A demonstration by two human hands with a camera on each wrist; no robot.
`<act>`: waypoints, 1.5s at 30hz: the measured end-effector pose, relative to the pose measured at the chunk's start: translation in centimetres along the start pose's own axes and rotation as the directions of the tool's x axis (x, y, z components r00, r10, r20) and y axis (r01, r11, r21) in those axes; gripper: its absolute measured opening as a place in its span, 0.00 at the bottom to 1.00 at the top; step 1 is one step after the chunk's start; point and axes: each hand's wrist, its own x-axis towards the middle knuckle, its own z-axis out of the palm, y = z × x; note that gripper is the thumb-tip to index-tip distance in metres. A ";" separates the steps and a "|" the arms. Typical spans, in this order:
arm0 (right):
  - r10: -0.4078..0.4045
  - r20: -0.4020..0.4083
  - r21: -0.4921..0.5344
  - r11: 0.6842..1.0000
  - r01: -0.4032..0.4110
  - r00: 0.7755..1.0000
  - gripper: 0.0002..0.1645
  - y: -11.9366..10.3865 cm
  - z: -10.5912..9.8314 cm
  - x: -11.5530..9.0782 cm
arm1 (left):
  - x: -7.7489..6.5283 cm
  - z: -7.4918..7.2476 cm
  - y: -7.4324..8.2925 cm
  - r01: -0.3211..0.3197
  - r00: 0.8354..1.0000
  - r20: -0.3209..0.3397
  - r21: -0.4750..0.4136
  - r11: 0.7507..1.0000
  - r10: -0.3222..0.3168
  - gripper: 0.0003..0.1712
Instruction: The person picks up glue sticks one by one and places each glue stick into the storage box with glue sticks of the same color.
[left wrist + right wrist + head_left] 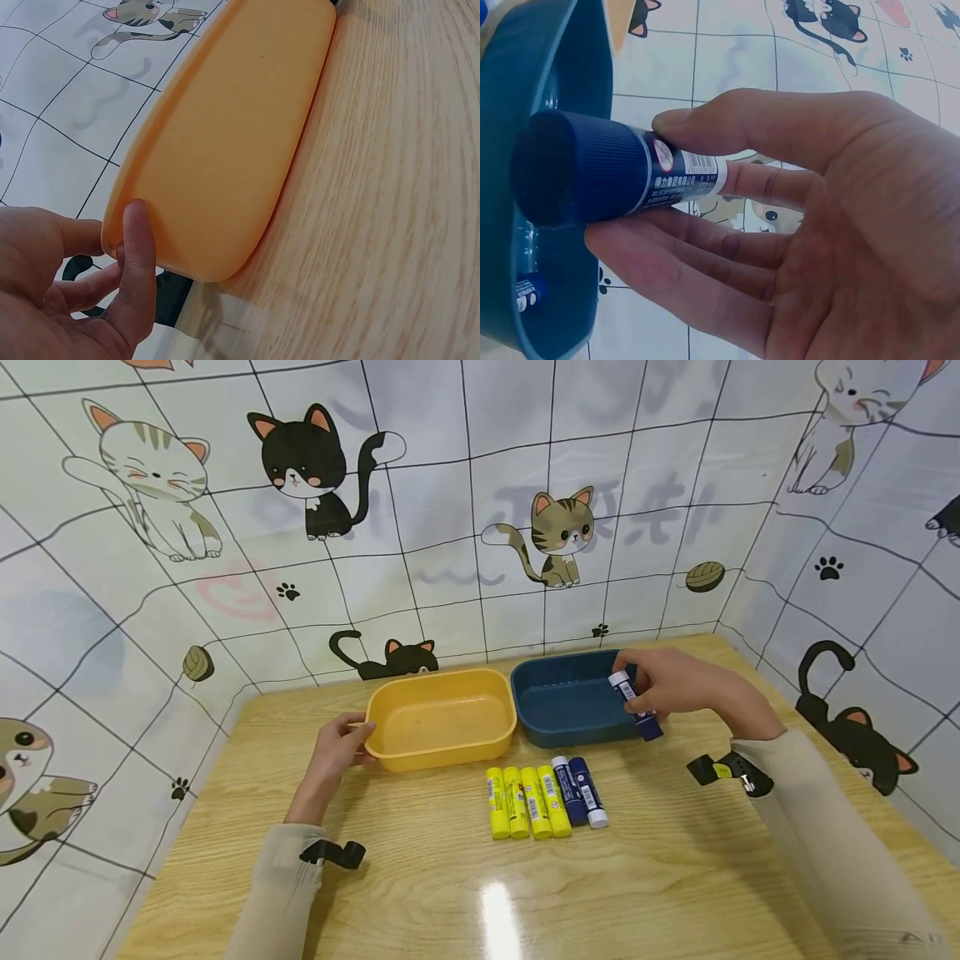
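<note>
Glue stick [645, 720], right of centre, is pinched by the right hand [671, 682] near the blue tray [566, 737]; a loose pinch could drop it outside. The left hand [336, 752] grips the yellow tray [442, 756].

The dark-blue stick [619, 171] at the blue tray's [570, 733] right edge bears 得力集团有限公司, a barcode [700, 163] and a red-ringed oval sign [663, 155].

We see a wooden table [405, 893] carrying a yellow tray [442, 722], a blue tray [562, 706] just beside it, and before them four yellow tubes [535, 802] alongside two blue tubes [570, 795].
</note>
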 end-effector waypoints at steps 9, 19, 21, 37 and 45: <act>0.012 0.016 -0.036 0.999 -0.011 1.000 0.32 0.1 -2.1 1.3 | -0.7 -0.1 1.2 0.019 0.999 0.026 -0.035 0.999 -0.018 0.29; 0.050 0.043 -0.027 0.998 -0.049 0.998 0.34 0.6 -3.8 3.5 | 0.4 -0.1 -0.1 0.021 1.000 0.005 -0.018 1.000 -0.021 0.30; 0.056 0.046 -0.024 0.998 -0.055 0.997 0.34 0.8 -3.9 4.0 | 0.5 -0.1 -0.1 0.026 1.000 0.005 -0.018 0.999 -0.026 0.30; 0.126 0.130 0.054 0.989 -0.134 0.983 0.36 3.0 -3.8 8.0 | -0.7 -0.2 1.1 0.040 0.999 0.027 -0.047 0.998 -0.039 0.29; 0.184 0.158 0.035 0.981 -0.191 0.970 0.38 4.3 -3.6 9.3 | -1.9 -0.1 2.6 0.040 0.998 0.040 -0.058 0.998 -0.037 0.28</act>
